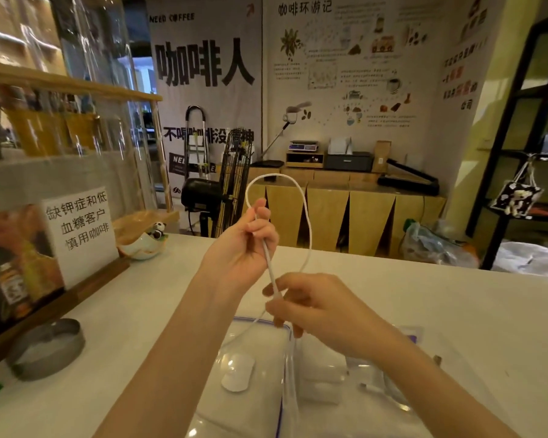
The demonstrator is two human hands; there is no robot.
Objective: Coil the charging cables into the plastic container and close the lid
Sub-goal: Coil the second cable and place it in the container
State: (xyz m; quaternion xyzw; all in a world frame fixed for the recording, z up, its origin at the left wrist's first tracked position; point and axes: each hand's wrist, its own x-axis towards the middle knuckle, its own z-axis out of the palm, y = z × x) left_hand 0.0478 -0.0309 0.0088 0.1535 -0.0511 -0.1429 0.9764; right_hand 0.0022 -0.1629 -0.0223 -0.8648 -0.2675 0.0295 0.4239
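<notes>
White bench [456, 298] carries clear plastic container [253, 368], open. Above container: left hand [244, 245] grip closed on white cable [307, 222] loop; right hand [310, 305] pinches cable lower, nearer container.

Round metal tin [46, 347] at left on white bench [456, 305]. Paper sign [81, 230] propped on wooden stand [57, 306], just beside panda figurine in ceramic dish [144, 243]. Behind bench: black floor fan [227, 188], stepladder [196, 137], wooden cabinet [345, 213] carrying printer [348, 161] and scale [304, 146]. Black shelving [519, 121] at right, patterned bag [516, 194] hanging off it. Coffee posters [206, 64] on back wall.
</notes>
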